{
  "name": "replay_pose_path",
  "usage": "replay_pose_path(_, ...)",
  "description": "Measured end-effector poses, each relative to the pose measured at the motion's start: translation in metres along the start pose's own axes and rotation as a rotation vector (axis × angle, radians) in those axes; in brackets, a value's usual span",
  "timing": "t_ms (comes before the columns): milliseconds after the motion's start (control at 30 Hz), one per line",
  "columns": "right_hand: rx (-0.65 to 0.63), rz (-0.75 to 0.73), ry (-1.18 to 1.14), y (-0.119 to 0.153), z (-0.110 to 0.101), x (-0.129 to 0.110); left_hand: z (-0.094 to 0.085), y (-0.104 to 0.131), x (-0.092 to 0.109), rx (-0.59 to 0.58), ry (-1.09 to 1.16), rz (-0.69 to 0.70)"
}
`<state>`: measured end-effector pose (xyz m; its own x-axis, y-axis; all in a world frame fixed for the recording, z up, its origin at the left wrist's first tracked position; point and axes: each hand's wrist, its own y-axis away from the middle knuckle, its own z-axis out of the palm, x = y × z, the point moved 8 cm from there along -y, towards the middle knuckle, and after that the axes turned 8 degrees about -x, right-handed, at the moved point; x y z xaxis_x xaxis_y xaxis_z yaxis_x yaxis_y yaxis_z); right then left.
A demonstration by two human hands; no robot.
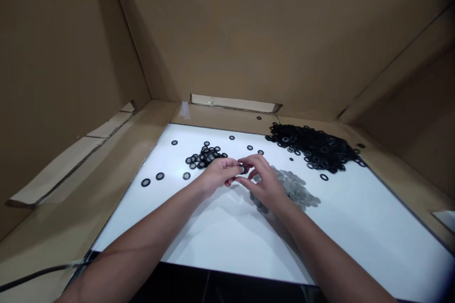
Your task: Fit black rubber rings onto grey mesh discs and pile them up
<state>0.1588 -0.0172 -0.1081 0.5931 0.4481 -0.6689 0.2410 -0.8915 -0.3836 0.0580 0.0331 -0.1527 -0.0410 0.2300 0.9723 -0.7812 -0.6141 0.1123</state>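
In the head view, my left hand pinches a black ring washer between thumb and fingers, just above the white board. A greyish disc seems to sit within that ring. Curled in from the other side, my right hand has its fingertips on the same ring; their exact grip is partly hidden. Beneath and beyond the right hand lies a pile of thin grey mesh discs. Left of the hands is a heap of black rings with grey centres. A large mound of plain black rings lies at the back right.
Cardboard walls enclose the white board at the back and sides. Several filled rings lie scattered at the left, and a loose black ring lies before the mound. A black cable runs along the lower left.
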Motion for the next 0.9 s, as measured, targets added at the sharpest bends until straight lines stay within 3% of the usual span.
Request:
replay_pose_path(200,0.053,0.046,0.027,0.0,0.002,0.002,-0.002,-0.002,-0.003,0.006,-0.014,-0.012)
replay_pose_path(300,0.049,0.094,0.048,-0.002,-0.006,0.009,-0.012,-0.003,-0.001,0.059,-0.08,0.008)
replay_pose_path(367,0.119,0.139,0.101,0.0,-0.031,0.022,-0.029,-0.001,0.009,0.185,-0.239,0.062)
replay_pose_path(467,0.308,0.246,0.265,0.013,-0.091,0.06,-0.056,0.01,0.031,0.428,-0.605,0.147)
replay_pose_path(533,0.389,0.407,0.439,0.028,-0.13,0.094,-0.064,0.013,0.037,0.464,-0.773,0.144)
replay_pose_path(633,0.409,0.536,0.518,0.049,-0.161,0.135,-0.075,0.016,0.039,0.529,-0.916,0.109)
replay_pose_path(767,0.399,0.648,0.615,0.062,-0.159,0.161,-0.08,0.016,0.039,0.594,-0.922,0.14)
replay_pose_path(900,0.398,0.701,0.653,0.061,-0.146,0.166,-0.073,0.014,0.041,0.571,-0.937,0.225)
